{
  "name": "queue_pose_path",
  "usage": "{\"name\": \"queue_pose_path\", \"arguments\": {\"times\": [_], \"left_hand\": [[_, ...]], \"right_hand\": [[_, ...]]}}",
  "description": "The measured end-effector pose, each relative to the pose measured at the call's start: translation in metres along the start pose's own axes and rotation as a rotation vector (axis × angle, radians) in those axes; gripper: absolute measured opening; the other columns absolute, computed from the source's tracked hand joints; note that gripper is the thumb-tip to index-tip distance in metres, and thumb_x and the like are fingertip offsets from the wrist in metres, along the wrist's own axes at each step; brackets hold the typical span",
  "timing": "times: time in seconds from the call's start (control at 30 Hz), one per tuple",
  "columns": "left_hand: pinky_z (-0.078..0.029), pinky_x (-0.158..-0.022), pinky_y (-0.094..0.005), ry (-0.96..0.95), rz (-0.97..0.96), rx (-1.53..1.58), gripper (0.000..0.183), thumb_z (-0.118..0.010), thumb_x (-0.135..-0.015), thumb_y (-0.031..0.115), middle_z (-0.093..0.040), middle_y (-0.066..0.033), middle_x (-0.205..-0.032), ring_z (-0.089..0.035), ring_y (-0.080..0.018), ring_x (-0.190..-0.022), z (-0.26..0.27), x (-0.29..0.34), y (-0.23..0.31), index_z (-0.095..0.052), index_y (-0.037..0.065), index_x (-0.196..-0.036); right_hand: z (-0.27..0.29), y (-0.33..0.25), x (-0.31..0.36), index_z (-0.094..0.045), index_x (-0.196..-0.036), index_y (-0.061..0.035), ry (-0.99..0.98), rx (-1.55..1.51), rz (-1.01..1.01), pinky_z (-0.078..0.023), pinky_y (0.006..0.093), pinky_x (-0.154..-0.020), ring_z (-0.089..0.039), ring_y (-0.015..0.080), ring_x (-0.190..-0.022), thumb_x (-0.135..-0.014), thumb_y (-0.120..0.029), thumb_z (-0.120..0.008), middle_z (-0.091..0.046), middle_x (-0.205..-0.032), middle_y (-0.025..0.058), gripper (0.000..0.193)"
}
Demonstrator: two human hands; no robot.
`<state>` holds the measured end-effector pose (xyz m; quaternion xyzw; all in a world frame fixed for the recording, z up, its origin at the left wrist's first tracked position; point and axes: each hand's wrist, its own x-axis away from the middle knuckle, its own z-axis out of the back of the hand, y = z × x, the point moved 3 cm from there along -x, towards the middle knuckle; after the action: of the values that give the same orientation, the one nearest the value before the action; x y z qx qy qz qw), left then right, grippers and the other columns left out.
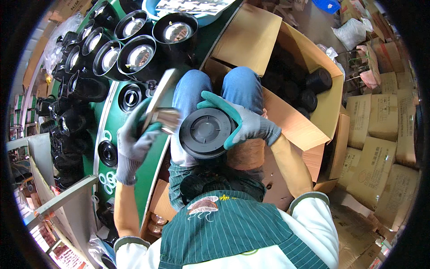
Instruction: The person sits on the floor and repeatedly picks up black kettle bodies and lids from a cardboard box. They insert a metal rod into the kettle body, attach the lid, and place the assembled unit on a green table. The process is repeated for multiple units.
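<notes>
Both my hands wear grey gloves with green palms. My right hand (239, 119) is closed around the edge of a round black plastic base (205, 131), its ringed, flat face turned up over my lap. To its left, my left hand (139, 134) grips a motion-blurred tool (162, 92) with a long pale bar and a shiny block-like part; its exact kind cannot be made out. The tool is close to the base's left edge, and whether they touch is unclear. Under the base, its lower part is mostly hidden.
At my left, a green work table (130, 157) bears black pots with shiny insides (138, 54), a black ring-shaped part (131, 97), a black disc (107, 153) and pale rings (107, 181). An open cardboard box (333, 119) with black parts stands right; stacked cartons (376, 154) lie beyond.
</notes>
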<state>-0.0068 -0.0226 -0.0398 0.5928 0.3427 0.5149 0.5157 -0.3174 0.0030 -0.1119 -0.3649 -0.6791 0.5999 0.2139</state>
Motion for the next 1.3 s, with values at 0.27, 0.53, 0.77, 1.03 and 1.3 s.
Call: {"name": "queue_pose_path", "arguments": {"times": [0.27, 0.53, 0.77, 1.03, 1.3], "left_hand": [[-0.058, -0.073, -0.0447, -0.314, -0.361, -1.181, 0.068, -0.075, -0.087, 0.033, -0.07, -0.0214, -0.095, -0.072, -0.0392, -0.084, -0.102, 0.008, 0.073, -0.05, 0.007, -0.144], [-0.058, -0.062, -0.0402, -0.01, -0.296, -1.495, 0.068, -0.067, -0.094, 0.045, -0.065, -0.0163, -0.093, -0.07, -0.0305, -0.079, -0.156, 0.03, 0.062, -0.05, 0.003, -0.144], [-0.057, -0.076, -0.0342, -0.285, -0.296, -0.385, 0.049, -0.037, -0.109, 0.031, -0.074, -0.0169, -0.103, -0.072, -0.0205, -0.085, -0.089, -0.022, 0.044, -0.059, 0.0, -0.14], [-0.05, -0.098, -0.0383, -0.457, -0.911, -0.373, 0.039, -0.045, -0.107, 0.018, -0.065, -0.0187, -0.127, -0.066, -0.029, -0.106, -0.1, -0.117, -0.031, -0.058, -0.001, -0.139], [-0.045, -0.107, -0.0389, -0.797, -0.433, -0.191, 0.041, -0.048, -0.109, 0.023, -0.059, -0.0168, -0.128, -0.056, -0.0288, -0.124, -0.158, -0.136, -0.007, -0.051, 0.007, -0.147]], "right_hand": [[-0.01, -0.013, -0.018, -0.023, -0.16, 0.0014, 0.398, -0.362, 0.108, -0.04, 0.042, -0.117, -0.05, 0.0355, -0.138, -0.098, -0.072, -0.044, -0.047, -0.149, 0.0311, 0.099], [0.025, 0.044, -0.042, -0.06, -0.127, -0.0043, 0.271, -0.824, 0.014, -0.057, 0.0396, -0.093, -0.069, 0.0248, -0.107, -0.103, -0.035, -0.059, -0.068, -0.121, 0.0119, 0.038], [-0.021, 0.015, 0.037, -0.063, -0.119, -0.0076, 0.321, -0.662, 0.33, -0.041, 0.0573, -0.116, -0.062, 0.0368, -0.118, -0.112, -0.035, -0.037, -0.068, -0.118, 0.0161, 0.038], [-0.073, -0.092, 0.002, -0.055, -0.057, -0.0109, -0.154, 0.641, 0.356, -0.046, 0.0552, -0.102, -0.059, 0.024, -0.075, -0.081, -0.041, -0.072, -0.049, -0.061, 0.0002, 0.043], [-0.123, -0.085, -0.051, -0.062, -0.067, -0.0143, -0.159, 0.726, 0.374, -0.056, 0.0435, -0.082, -0.061, 0.0215, -0.072, -0.078, -0.04, -0.073, -0.054, -0.065, 0.0007, 0.031]]}}
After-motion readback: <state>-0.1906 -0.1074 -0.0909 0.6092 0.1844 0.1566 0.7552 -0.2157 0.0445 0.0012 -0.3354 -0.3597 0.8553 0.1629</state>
